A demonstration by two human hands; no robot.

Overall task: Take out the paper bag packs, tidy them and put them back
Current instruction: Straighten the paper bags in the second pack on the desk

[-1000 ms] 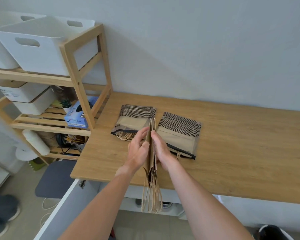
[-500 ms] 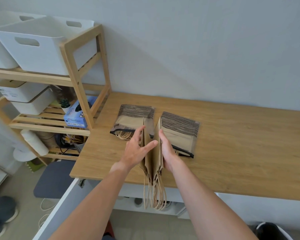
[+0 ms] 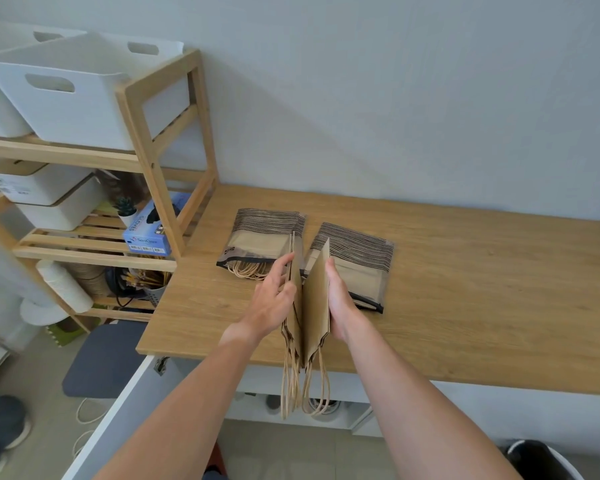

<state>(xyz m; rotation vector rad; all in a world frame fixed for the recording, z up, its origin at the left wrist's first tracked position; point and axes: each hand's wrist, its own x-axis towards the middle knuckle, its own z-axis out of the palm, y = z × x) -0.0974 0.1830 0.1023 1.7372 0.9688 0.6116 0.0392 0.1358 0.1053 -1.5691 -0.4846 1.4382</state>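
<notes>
A loose stack of brown paper bags (image 3: 317, 299) stands on edge on the wooden counter (image 3: 465, 306), split into two halves, with its twine handles hanging over the front edge. My left hand (image 3: 272, 301) presses flat against the left half. My right hand (image 3: 340, 306) holds the right half. Behind them lie two wrapped paper bag packs flat on the counter: the left pack (image 3: 262, 242) with handles sticking out, and the right pack (image 3: 361, 261) partly hidden by my right hand.
A wooden shelf rack (image 3: 160, 168) stands left of the counter with white bins (image 3: 77, 88), a blue glove box (image 3: 151, 233) and a small plant. Below the counter an open white cupboard door (image 3: 118, 410) juts out. A dark bin (image 3: 541, 459) sits at bottom right.
The stack, pressed together between both hands a second ago, has opened into two halves. My left hand has loosened and its fingers have spread along the left half.
</notes>
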